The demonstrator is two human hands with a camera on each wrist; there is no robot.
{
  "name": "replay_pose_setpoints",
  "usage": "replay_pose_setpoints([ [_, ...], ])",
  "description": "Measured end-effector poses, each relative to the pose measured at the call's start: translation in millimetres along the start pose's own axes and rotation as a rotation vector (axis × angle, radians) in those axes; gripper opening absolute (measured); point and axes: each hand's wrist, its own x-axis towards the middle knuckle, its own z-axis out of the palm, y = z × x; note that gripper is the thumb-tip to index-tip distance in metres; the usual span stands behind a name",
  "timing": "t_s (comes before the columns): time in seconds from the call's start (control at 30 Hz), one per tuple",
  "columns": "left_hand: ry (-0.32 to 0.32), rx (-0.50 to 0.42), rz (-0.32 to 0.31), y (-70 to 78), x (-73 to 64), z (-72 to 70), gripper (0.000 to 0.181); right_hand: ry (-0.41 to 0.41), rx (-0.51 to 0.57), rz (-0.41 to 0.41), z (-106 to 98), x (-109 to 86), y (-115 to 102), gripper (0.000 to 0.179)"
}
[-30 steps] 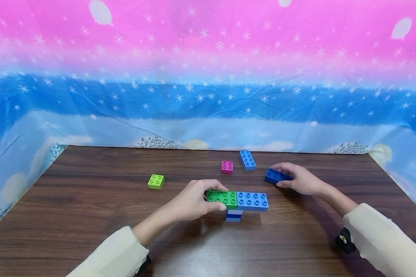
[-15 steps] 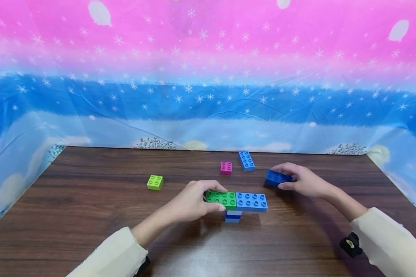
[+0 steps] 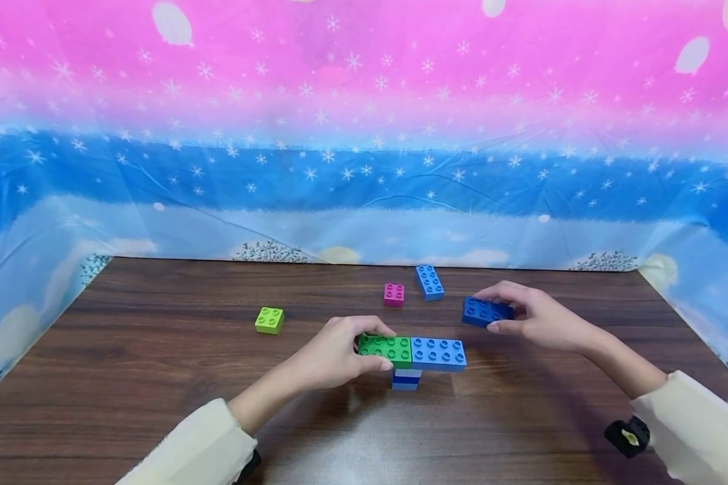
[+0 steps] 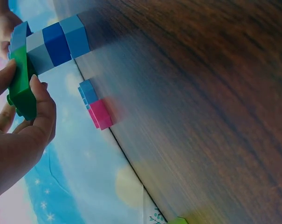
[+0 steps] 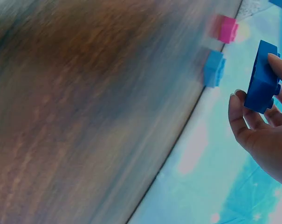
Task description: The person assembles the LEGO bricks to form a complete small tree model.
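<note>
- Right sleeve (image 3: pixel 698 431) has swung outward since the earlier frame; right hand (image 3: pixel 540 318) and dark blue brick (image 3: pixel 485 312) have shifted slightly farther right of the brick stack (image 3: pixel 406 379).
- Right hand: pinches the dark blue brick clear of the tabletop (image 3: pixel 158 384), behind and right of the stack, apart from it.
- Left hand (image 3: pixel 340 353): thumb and fingers grip the green brick (image 3: pixel 385 350), left half of the stack's top layer.
- Light blue brick (image 3: pixel 438 354): abuts the green, overhanging the stack's column rightward.
- Pink brick (image 3: pixel 393 295), blue brick (image 3: pixel 429 282): near each other, behind the stack.
- Lime brick (image 3: pixel 269 320): left of the stack, well apart.
</note>
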Motion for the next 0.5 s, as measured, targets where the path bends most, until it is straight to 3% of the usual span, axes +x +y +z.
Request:
replay_pose_setpoints([
  [0.5, -0.002, -0.004, 0.012, -1.3, 0.7, -0.5, 0.028, -0.024, 0.053, -0.173, 1, 1.7, -43, 0.039],
])
